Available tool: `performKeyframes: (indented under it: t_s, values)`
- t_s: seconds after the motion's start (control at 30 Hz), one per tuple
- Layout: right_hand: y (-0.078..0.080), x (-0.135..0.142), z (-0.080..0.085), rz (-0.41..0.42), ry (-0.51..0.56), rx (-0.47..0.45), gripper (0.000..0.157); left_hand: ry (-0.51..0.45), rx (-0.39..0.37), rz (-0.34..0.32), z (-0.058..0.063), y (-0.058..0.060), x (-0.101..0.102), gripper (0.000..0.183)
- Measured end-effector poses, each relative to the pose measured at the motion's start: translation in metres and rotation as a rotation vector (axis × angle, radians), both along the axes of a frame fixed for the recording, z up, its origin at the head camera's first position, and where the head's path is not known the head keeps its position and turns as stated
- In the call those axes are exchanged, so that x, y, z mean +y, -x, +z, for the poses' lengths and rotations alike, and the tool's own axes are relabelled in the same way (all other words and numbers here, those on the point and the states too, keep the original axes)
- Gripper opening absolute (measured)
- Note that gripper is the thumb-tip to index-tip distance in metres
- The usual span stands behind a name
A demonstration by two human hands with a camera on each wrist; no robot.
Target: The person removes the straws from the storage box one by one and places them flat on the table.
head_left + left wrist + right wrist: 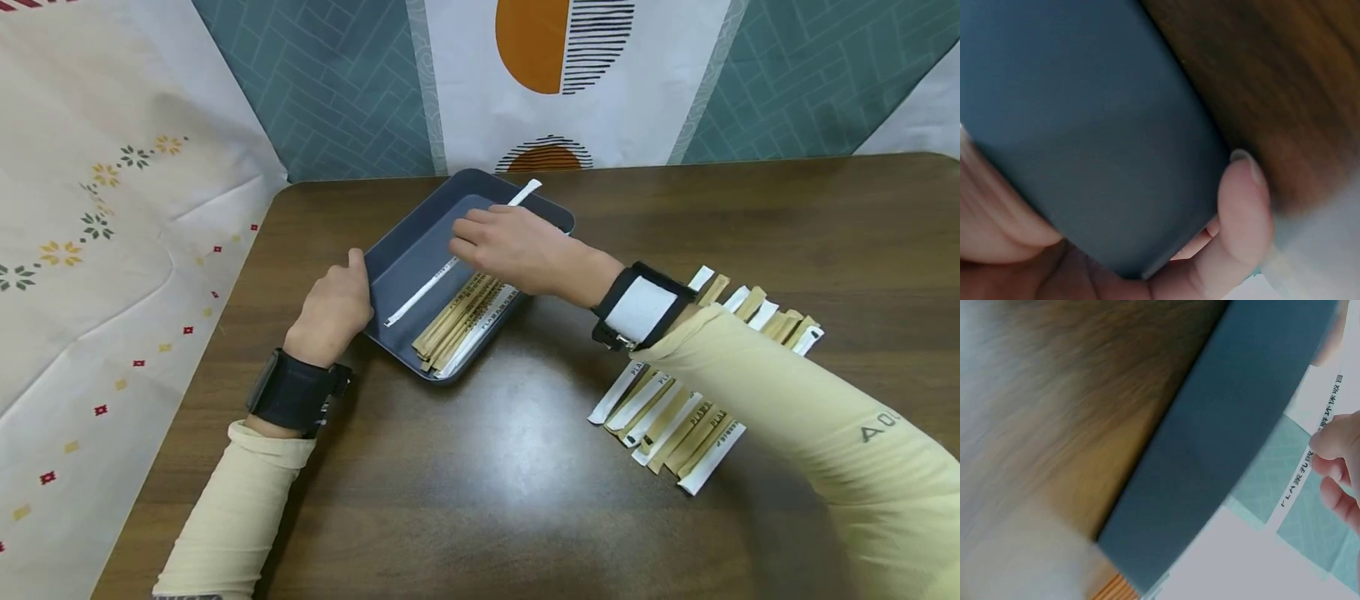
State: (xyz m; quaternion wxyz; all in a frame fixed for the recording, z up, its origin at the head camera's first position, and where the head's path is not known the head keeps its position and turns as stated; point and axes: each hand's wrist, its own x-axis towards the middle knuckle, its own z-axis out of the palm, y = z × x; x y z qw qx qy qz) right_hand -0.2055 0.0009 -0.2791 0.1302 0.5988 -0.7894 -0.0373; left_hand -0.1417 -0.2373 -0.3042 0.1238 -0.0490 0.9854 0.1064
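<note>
My left hand (pixel 330 312) grips the near-left rim of a dark grey-blue tray (pixel 420 237). In the left wrist view, its thumb and fingers (pixel 1244 212) curl round a corner of the tray wall (pixel 1097 125). Over the tray, my right hand (pixel 513 250) pinches a long white paper-wrapped straw (pixel 422 298), slanting across the inside with one end past the far rim. The right wrist view shows thumb and fingertips (pixel 1332 440) on this straw (pixel 1291 484), printed with dark characters. Brown and white wrapped straws (pixel 461 321) lie side by side along the tray's right side.
Under and beside my right forearm, several more brown and white wrapped straws (pixel 675 425) lie in a row on the brown wooden table (pixel 510 500). A patterned white cloth (pixel 135 292) borders the left side. Behind the table's back edge hangs a teal and white cloth (pixel 352 100).
</note>
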Motion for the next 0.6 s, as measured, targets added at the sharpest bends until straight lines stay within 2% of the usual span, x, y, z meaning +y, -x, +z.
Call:
performKeyframes:
  t_s: [0.17,0.27,0.37,0.5,0.6]
  values:
    - [-0.011,0.041,0.01,0.022,0.104,0.007,0.019,0.004,-0.01,-0.007,-0.001,0.0,0.001,0.046]
    - [-0.02,0.074,0.013,0.042,0.191,0.005,0.023,0.004,-0.007,-0.015,-0.002,0.0,0.001,0.046]
    - [-0.031,0.113,0.013,0.023,0.236,-0.016,0.032,-0.004,-0.005,-0.024,-0.002,0.0,0.001,0.046]
    - [-0.048,0.161,0.011,-0.05,0.215,-0.066,0.05,-0.015,-0.008,-0.02,-0.001,0.0,0.001,0.045]
    - [-0.06,0.191,0.005,-0.094,0.188,-0.071,0.059,-0.01,0.003,-0.024,0.0,0.001,0.0,0.045]
